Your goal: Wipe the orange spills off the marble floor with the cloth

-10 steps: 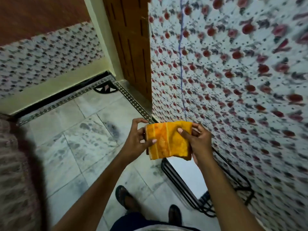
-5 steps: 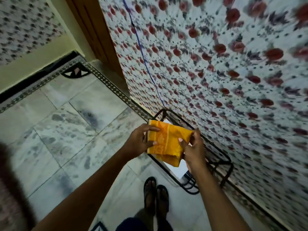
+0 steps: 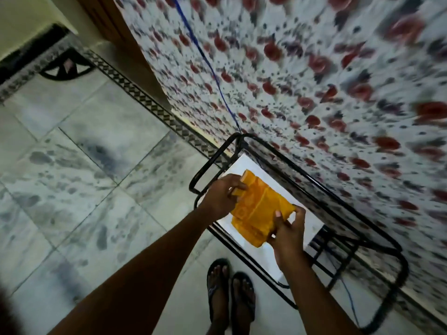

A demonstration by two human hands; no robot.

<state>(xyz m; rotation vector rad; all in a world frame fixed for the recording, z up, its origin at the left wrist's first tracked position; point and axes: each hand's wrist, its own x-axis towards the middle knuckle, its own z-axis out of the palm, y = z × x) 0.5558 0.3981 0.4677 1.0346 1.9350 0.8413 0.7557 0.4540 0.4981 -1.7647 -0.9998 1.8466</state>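
Cloth (image 3: 260, 215): one, orange with a woven pattern, folded into a thick pad; held in the air above the white panel of the rack, between the two hands.
Cloth axis: long side slants from the upper left, at the left hand, down to the lower right, at the right hand; the broad face is turned up toward the camera.
Left hand (image 3: 221, 197): one; fingers curled round the upper-left end of the cloth, thumb on its top face.
Right hand (image 3: 286, 232): one; fingers and thumb pinching the lower-right edge of the cloth.
Rack (image 3: 377, 232): one, black metal tube frame, directly below the cloth, standing on the floor against the curtain; a white panel (image 3: 244, 165) lies inside it.
Marble floor (image 3: 79, 165): grey-veined white slabs left of the rack; no orange spill can be made out on the part in view.
Feet (image 3: 229, 296): two, in dark sandals, just below the rack's near edge.
Curtain (image 3: 314, 81): one, white with red flowers, behind the rack; a blue cord (image 3: 205, 59) runs down it to the rack's far corner.
Border strip (image 3: 145, 97): one patterned band along the floor's edge, beyond the rack.
Change since half a second ago: the cloth was slacker, with a corner hanging down; it is now bunched tighter, lower over the rack, and more steeply slanted. Both hands keep their grip.
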